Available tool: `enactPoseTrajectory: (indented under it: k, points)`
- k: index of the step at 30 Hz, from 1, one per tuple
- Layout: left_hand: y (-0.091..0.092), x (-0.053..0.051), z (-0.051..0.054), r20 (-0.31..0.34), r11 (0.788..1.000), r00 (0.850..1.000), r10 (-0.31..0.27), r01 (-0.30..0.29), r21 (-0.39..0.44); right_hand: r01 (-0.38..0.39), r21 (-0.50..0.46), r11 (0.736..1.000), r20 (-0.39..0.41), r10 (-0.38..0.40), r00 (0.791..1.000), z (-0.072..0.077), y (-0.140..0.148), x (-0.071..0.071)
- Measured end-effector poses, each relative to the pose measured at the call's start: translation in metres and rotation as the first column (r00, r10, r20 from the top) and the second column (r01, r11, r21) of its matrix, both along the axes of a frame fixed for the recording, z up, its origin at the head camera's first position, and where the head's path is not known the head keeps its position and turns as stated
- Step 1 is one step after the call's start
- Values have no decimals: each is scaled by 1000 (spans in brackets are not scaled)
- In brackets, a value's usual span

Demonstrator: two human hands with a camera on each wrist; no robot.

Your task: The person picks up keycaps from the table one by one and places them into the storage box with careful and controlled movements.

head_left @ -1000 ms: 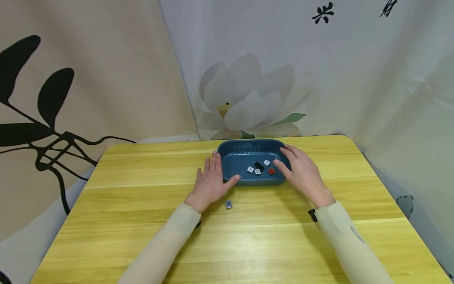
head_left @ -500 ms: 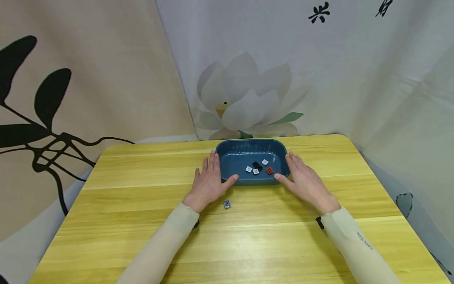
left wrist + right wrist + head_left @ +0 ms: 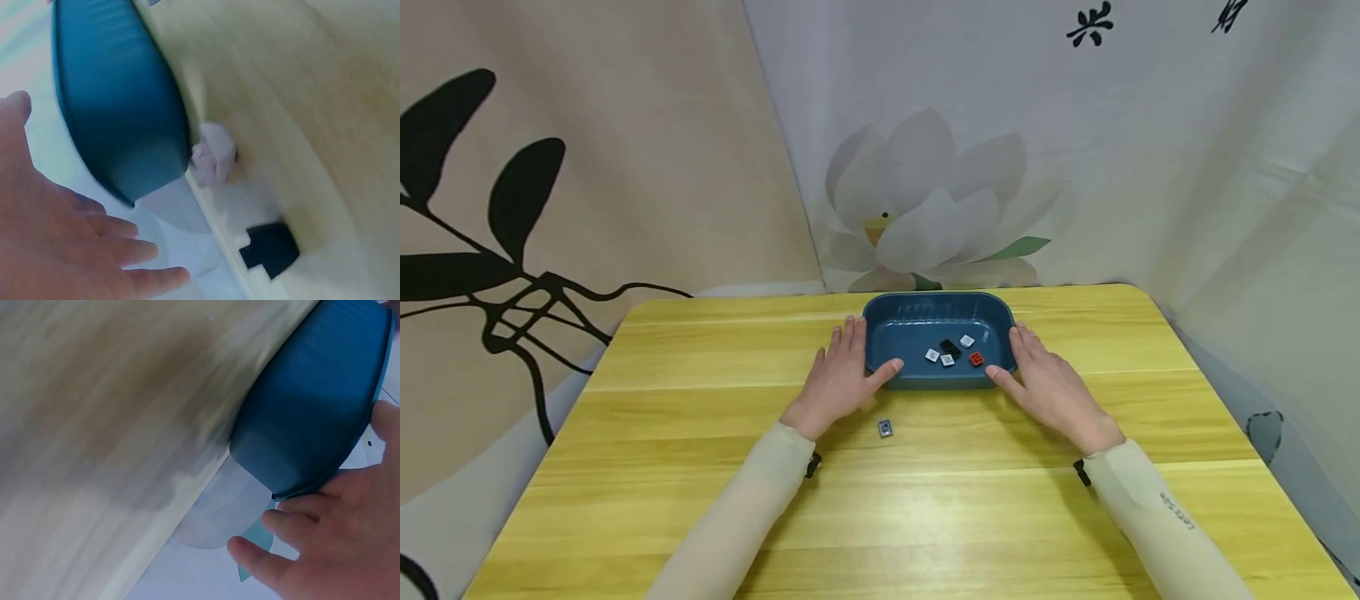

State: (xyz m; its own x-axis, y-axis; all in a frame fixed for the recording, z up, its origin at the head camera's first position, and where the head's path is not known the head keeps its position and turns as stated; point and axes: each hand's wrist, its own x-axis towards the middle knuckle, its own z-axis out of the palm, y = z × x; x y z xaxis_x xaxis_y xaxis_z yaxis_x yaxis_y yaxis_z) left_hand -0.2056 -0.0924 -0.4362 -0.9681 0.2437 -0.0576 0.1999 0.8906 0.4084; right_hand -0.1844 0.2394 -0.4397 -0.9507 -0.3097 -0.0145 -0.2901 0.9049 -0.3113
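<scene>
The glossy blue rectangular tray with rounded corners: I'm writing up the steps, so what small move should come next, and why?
Probably curling the bare left hand and bare right hand inward to grip the tray: they flank its opposite ends, fingers fairly straight, thumbs towards the near corners, so a two-handed hold looks like the shortest move.

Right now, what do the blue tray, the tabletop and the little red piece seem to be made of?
The blue tray looks like plastic or glazed ceramic, glossy where highlights streak its inner wall. The tabletop seems wood or wood-look laminate: streaked grain, soft sheen under pale glare. The little red piece may be plastic, given its bright color; too small to judge finish.
</scene>
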Motion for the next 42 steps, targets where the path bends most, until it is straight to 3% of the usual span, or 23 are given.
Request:
enactPoseTrajectory:
  k: [8, 16, 24, 33, 42]
  points:
    - [-30, 2, 12, -73, 994, 997, -5, 13, 112, -2, -7, 1000, 6, 2, 1000, 0, 2, -2]
    - [-62, 12, 16, -115, 990, 993, 8, 8, 142, 0, -17, 1000, 5, 0, 1000, 0, 4, 0]
    - [-84, 22, 10, -165, 995, 986, -38, 53, 85, 6, -19, 1000, 5, -6, 1000, 1, 4, 1]
    - [-96, 30, -5, -131, 986, 978, -164, 158, -55, 3, -15, 1000, -10, -4, 1000, -1, 3, 1]
    - [-100, 34, -16, -135, 973, 966, -218, 204, -111, -2, -8, 1000, -9, 2, 1000, -1, -1, 2]
